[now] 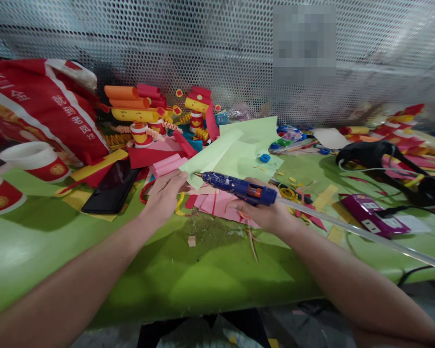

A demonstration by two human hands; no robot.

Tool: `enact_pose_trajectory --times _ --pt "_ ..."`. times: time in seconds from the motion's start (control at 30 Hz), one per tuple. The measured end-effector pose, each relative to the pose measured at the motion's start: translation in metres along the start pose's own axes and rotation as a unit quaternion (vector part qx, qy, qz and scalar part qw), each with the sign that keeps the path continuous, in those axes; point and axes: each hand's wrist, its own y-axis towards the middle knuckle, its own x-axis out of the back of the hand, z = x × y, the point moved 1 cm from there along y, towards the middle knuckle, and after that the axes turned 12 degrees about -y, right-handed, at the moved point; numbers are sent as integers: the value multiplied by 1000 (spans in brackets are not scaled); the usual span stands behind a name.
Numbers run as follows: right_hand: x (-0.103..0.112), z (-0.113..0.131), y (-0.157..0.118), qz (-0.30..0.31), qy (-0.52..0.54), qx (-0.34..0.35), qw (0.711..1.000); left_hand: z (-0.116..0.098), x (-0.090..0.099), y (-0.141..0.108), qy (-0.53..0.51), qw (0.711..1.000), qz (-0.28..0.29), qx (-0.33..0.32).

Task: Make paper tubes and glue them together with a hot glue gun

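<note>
My right hand (266,215) is wrapped around a dark blue hot glue gun (235,187), its metal nozzle pointing left. A long clear glue stick (348,224) runs out of the gun's back end. The nozzle tip is over the near left edge of a pale green paper (212,155), which curls up from the table. My left hand (166,191) has its fingers together at that paper's left corner and appears to grip it; the thumb's hold is partly hidden. Beside the left fingers lie a pink paper roll (169,165) and a yellow curved piece (180,204).
Paper figures (139,121) stand at the back, before a perforated metal panel (221,53). Leftward are paper cups (36,162), a black phone (112,187) and a red bag (54,106). On the right lie a purple power socket (371,215), cables and a black strap (380,157).
</note>
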Motion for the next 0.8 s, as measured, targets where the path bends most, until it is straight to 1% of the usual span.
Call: enact_pose_trajectory --times 0.13,0.23,0.4,0.6,0.8 --pt "-3 -15 -3 -17 -3 -8 1000 -4 -1 -1 18 1000 2 -6" --pt "-4 -20 -4 -20 -2 -13 1000 -7 -1 -2 39 999 3 -23" --pt "-2 -17 -2 -43 -2 -27 999 -7 0 -1 54 998 22 -34" --pt "-1 -18 0 -61 14 -25 998 -7 3 -1 85 995 14 -40" --pt "-1 -18 2 -77 33 -40 996 -8 2 -1 96 994 32 -37"
